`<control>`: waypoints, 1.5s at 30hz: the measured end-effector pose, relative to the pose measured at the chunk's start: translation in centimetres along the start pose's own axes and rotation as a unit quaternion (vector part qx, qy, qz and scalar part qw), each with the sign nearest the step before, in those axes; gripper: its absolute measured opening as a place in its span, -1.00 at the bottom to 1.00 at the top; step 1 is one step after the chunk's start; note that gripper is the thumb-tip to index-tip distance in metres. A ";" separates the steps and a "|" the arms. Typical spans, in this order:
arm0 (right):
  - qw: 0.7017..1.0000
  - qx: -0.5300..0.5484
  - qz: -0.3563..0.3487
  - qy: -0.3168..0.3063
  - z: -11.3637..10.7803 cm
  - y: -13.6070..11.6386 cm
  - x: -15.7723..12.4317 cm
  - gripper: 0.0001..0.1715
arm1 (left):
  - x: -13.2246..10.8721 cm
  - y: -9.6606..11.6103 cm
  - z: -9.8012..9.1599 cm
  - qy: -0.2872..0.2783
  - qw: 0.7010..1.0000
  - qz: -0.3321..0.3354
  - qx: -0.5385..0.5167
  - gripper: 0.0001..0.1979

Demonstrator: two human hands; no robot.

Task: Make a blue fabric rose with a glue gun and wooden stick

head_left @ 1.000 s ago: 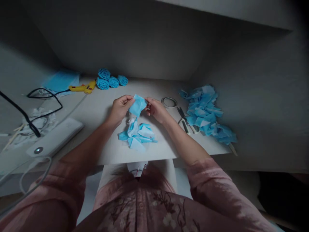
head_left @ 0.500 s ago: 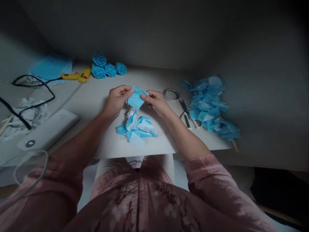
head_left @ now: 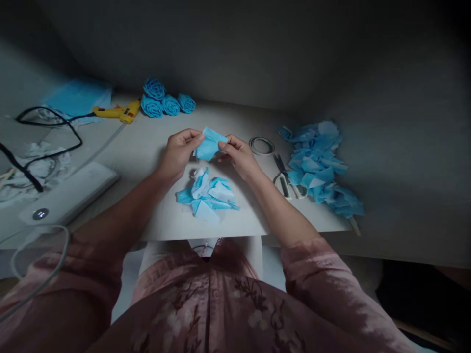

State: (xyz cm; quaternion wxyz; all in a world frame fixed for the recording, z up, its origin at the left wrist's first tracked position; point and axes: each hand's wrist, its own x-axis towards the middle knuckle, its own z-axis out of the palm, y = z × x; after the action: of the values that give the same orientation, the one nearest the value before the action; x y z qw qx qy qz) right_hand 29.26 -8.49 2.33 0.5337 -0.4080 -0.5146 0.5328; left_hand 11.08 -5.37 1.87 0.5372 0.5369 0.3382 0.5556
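A small blue piece of thin fabric (head_left: 209,144), creased like cut face-mask material, is stretched between my two hands above the table. My left hand (head_left: 179,151) pinches its left edge between thumb and fingers. On the opposite edge, my right hand (head_left: 238,153) holds it with the thumb laid on top. Just below, a loose heap of blue and white fabric pieces (head_left: 209,196) lies on the table. To the right of my right hand are a roll of tape (head_left: 262,145) and scissors (head_left: 283,181) with pale handles.
Several blue fabric roses (head_left: 152,105) stand at the back beside a yellow glue gun (head_left: 123,113). Blue sheets (head_left: 79,98), white scraps (head_left: 39,166) and a white power strip-like box (head_left: 71,191) with cables occupy the left. A long blue fabric pile (head_left: 318,162) lies right, along the wall.
The blue piece has been turned slightly and lies flatter between my fingers. Both hands keep their hold, with the right fingers shifted a little. The camera view has moved slightly.
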 end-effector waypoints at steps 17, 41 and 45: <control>1.000 -0.021 0.007 0.005 0.8 -0.4 -0.4 -0.33 | 0.0 0.8 -0.4 0.028 0.999 0.025 0.028 -0.64; 0.998 -0.062 0.005 0.032 1.2 -0.1 -0.7 -0.42 | 0.1 0.3 -0.1 0.029 0.997 0.064 0.034 -0.52; 0.997 -0.069 0.002 0.040 1.0 -0.2 -0.7 -0.40 | -0.1 0.2 0.1 0.005 1.000 0.021 0.009 -0.47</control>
State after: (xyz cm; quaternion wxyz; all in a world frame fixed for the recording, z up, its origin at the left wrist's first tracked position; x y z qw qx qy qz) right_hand 28.34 -9.27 2.58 0.5236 -0.4655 -0.5274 0.4805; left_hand 11.15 -5.52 2.11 0.5190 0.5457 0.3347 0.5664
